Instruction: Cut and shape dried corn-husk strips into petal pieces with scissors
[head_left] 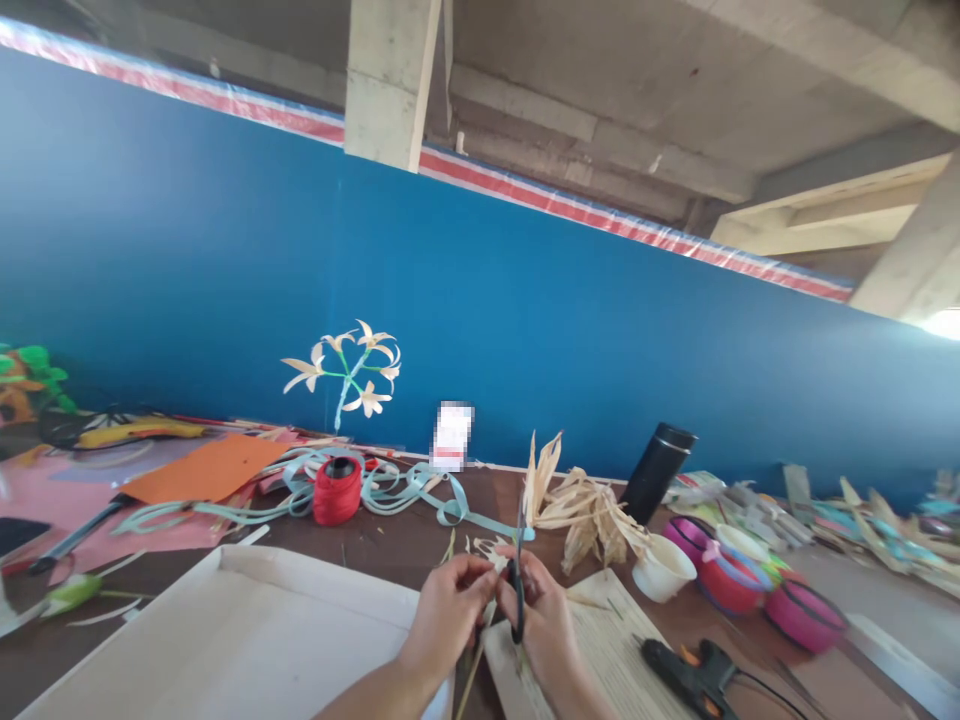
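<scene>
My left hand (444, 612) is closed in a pinch on a pale strip of corn husk (489, 548), over the right edge of a white box lid (300, 630). Beside it, my right hand (546, 612) is wrapped round black-handled scissors (517, 595), whose blades point up and away from me. The two hands almost touch. A thin stalk (471, 680) hangs below the left hand. Beneath my right hand lies a printed sheet (626, 625). Dried corn husks (592, 510) are heaped just beyond the hands.
A husk flower spray (345, 375) stands against the blue partition (562, 340). Red twine (337, 492) and pale blue ribbon (450, 500) lie behind the lid. At right are a black flask (658, 472), a white cup (664, 568), colourful bowls (804, 612) and a glue gun (694, 672).
</scene>
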